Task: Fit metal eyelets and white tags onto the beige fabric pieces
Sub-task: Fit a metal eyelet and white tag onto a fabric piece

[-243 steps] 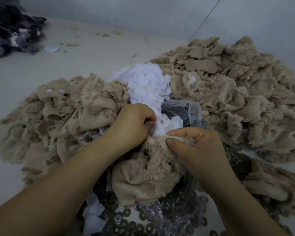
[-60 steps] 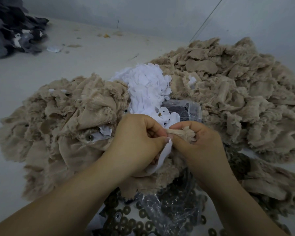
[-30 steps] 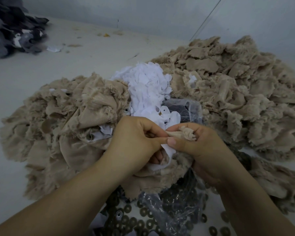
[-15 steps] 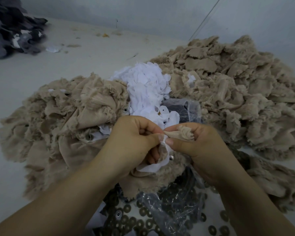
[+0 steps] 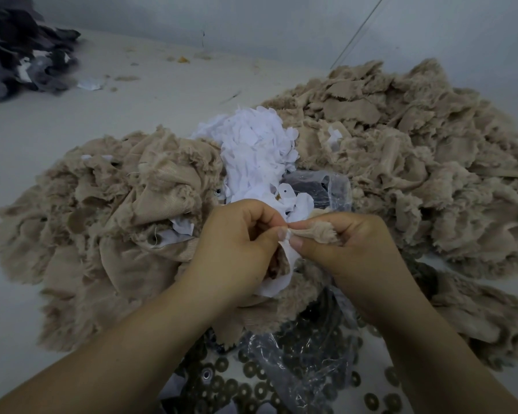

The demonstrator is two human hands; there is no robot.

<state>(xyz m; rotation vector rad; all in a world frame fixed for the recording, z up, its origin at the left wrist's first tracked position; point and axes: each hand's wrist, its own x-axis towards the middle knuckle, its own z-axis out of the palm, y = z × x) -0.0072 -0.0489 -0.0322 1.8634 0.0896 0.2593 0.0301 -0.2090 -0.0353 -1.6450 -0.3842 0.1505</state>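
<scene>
**Tag and fabric joined at the fingertips**

Since half a second ago, both hands barely shifted. Left hand (image 5: 237, 249) pinches the white tag (image 5: 284, 264); right hand (image 5: 347, 252) pinches the beige piece (image 5: 320, 233), centre frame, eyelets (image 5: 251, 383) at 6 o'clock. Slackened pinch risks misalignment.

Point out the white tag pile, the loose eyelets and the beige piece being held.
white tag pile (image 5: 251, 150), head view, middle of the heap
loose eyelets (image 5: 248, 369), head view, one ring near the bottom
beige piece (image 5: 320, 233), head view, frayed end by the right fingers
</scene>
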